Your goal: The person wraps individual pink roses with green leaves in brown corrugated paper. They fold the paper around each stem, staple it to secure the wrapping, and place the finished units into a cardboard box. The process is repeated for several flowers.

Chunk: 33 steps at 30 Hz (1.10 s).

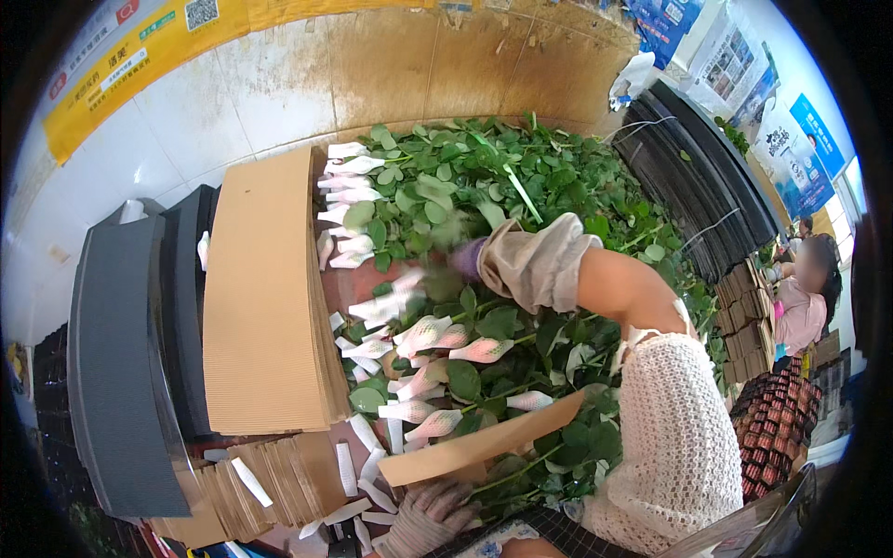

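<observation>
My right hand [469, 259], in a purple glove with a loose fabric cuff, reaches over the cut roses. It is blurred, and leaves hide its fingers. Just left of it are blurred rose buds [387, 300] in white foam net sleeves; whether I hold their stems cannot be made out. My left hand [436, 519], in a pale striped knit glove, is low in front of me, beside a cardboard strip [485, 438] and rose stems. Its grip is unclear. More net-sleeved rose buds [422, 335] lie between the hands, with loose white net sleeves [347, 471] nearby.
Corrugated cardboard sheets [265, 293] are stacked left of the roses, with dark sheets [118, 363] beyond. Leafy rose stems [558, 167] fill the back against a tiled wall [279, 91]. Black sheets [698, 167] stand at right; another person [802, 307] is farther off.
</observation>
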### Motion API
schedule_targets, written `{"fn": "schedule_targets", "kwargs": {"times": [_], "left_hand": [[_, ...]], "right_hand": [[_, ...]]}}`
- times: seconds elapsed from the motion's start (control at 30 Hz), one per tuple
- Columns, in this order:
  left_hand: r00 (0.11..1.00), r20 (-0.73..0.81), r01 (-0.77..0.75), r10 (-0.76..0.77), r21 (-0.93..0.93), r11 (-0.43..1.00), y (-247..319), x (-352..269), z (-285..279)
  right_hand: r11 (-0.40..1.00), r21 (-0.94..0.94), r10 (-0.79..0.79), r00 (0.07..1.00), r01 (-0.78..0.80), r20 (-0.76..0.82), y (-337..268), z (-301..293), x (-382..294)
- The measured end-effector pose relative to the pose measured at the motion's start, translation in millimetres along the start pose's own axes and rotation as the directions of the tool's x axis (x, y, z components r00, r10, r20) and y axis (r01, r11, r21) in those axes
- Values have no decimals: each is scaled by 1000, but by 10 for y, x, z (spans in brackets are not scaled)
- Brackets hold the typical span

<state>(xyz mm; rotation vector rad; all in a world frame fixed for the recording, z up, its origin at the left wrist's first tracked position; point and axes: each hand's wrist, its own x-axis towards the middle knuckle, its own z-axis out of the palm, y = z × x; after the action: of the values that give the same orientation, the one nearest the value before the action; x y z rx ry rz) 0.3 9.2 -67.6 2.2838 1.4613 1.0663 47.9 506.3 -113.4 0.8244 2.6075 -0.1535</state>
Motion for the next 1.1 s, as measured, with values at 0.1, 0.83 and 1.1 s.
{"fn": "schedule_targets", "kwargs": {"times": [0.1,0.83,1.1], "left_hand": [[997,-75,17,-16,5,1000,8,-42,48],[966,256,24,-27,14,1000,203,220,-434],[953,-197,33,-230,-687,726,466,519,-809]], "right_hand": [[947,-174,-228,948,269,223,-6,-534,157],[936,279,216,-276,-216,-937,1185,-2612,-3098],[990,-137,-137,28,-24,-990,-522,-2858,-4555]]}}
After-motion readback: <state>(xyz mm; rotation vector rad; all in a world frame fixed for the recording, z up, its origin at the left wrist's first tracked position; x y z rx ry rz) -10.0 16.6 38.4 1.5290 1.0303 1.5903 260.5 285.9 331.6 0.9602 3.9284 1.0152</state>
